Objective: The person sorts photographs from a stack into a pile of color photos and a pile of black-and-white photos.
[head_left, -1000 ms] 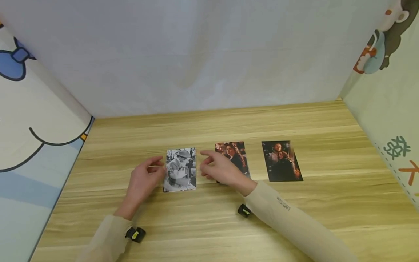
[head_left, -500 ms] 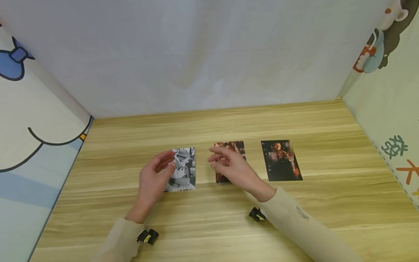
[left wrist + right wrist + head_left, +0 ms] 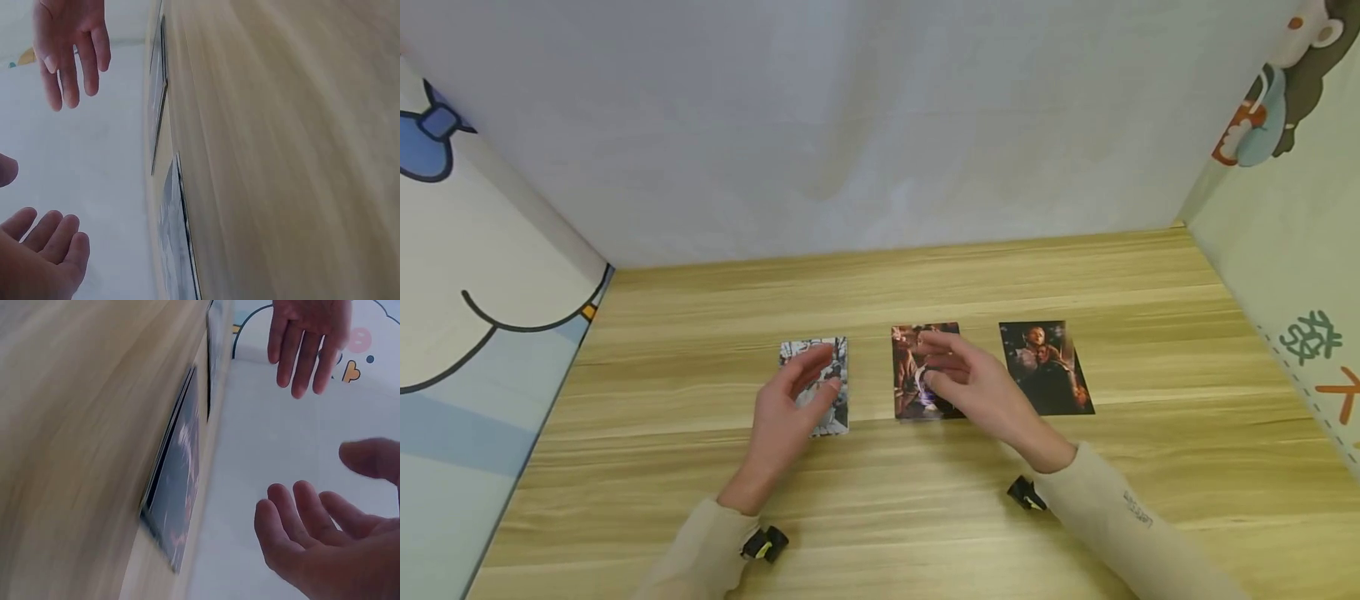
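Note:
In the head view my left hand (image 3: 793,404) is raised over a black-and-white photo card (image 3: 837,408) and hides part of it. Its fingers are relaxed and hold nothing. My right hand (image 3: 977,383) hovers over a stack of colour photo cards (image 3: 913,392), loosely bent, with nothing between thumb and fingers. Both wrist views show the hands well above the table. Seen from the right wrist, the stack (image 3: 175,481) has layered edges. The black-and-white card (image 3: 175,237) lies flat in the left wrist view.
A dark colour photo card (image 3: 1048,375) lies flat to the right of the stack. The wood-grain table (image 3: 880,517) ends at a pale back wall (image 3: 880,150), with printed side walls left and right. Small black devices (image 3: 766,544) are worn on the wrists.
Both hands have shifted right and away from the gap around the black-and-white card. The left hand now covers part of that card, while the right hand has moved over the middle stack.

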`<state>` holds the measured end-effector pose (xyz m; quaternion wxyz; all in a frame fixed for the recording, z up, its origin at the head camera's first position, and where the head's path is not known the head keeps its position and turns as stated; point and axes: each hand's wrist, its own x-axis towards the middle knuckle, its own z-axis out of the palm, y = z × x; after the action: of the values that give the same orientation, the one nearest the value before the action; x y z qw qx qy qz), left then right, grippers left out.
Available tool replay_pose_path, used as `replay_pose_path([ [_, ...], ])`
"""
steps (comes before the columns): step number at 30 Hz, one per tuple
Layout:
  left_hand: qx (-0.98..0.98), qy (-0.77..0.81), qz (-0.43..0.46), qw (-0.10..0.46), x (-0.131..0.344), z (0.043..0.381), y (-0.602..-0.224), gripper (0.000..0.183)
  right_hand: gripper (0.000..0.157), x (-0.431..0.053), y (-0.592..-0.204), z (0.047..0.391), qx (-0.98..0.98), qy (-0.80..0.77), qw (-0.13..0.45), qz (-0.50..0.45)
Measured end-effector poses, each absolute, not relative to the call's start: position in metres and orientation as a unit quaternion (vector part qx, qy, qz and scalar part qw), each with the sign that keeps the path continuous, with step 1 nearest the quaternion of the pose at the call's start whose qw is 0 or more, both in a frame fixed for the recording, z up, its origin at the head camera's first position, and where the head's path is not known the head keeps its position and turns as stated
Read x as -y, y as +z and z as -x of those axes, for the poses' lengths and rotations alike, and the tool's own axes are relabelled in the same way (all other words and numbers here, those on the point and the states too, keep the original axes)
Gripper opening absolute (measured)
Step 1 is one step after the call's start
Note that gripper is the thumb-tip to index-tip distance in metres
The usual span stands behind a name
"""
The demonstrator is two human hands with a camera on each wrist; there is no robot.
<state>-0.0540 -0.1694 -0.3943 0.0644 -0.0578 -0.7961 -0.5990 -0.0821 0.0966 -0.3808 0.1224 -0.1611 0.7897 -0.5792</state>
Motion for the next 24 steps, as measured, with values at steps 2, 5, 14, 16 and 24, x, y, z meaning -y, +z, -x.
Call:
replay_pose_path([
  [2,0.797,-0.597,0.063,0.059,0.164,0.054,-0.394,0.043,0.057,-0.103,-0.382,0.082,-0.801,-0.564,0.112,0.169],
  [5,0.800,-0.594,0.073,0.051,0.158,0.055,-0.395,0.044,0.063,-0.110,-0.383,0.082,-0.814,-0.543,0.105,0.179],
  [14,0.823,-0.559,0.096,0.024,0.143,0.059,-0.399,0.053,0.074,-0.128,-0.396,0.088,-0.849,-0.492,0.087,0.171],
  [16,0.830,-0.550,0.092,0.005,0.140,0.061,-0.400,0.056,0.077,-0.132,-0.398,0.089,-0.853,-0.483,0.091,0.172],
  [24,0.843,-0.525,0.077,-0.089,0.129,0.069,-0.402,0.078,0.084,-0.142,-0.403,0.092,-0.867,-0.449,0.138,0.167],
])
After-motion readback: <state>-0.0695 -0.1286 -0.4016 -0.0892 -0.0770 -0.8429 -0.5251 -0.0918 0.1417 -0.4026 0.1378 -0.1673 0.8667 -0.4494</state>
